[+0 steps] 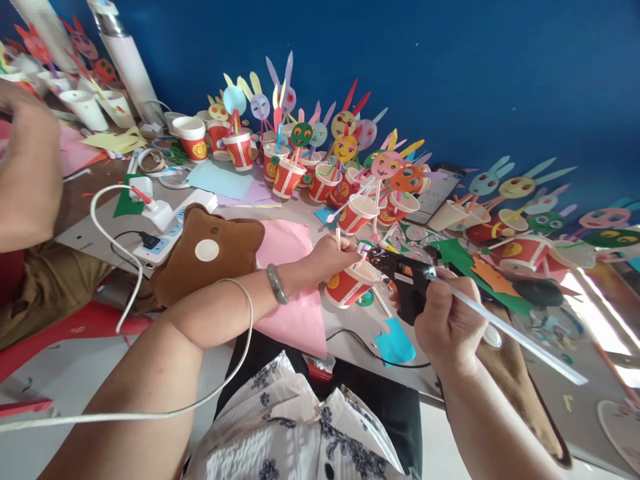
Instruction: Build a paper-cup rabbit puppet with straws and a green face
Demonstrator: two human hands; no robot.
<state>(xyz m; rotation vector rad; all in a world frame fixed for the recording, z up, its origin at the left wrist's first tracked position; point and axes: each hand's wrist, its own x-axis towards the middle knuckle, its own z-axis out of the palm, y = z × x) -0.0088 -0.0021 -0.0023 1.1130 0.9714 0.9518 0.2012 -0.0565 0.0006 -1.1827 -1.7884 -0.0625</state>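
Blue wall [450, 67] across the back, grey desk [350, 321] below — paper-rabbit cups [325, 183] crowding its rear. Brown cushion [227, 237] at left, pink paper [295, 327] beside it. Right hand [447, 317] grips a glue gun [407, 283], nozzle near the red cup [347, 287] just beside the paper — left hand [333, 259] pinching a pale stick [339, 238] above it.

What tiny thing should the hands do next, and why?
Maybe keep the left hand steady while the right hand gently squeezes the black glue gun. The gun's tip is already close to the left hand, above the red-and-white cup, and a thin white stick pokes up from that hand.
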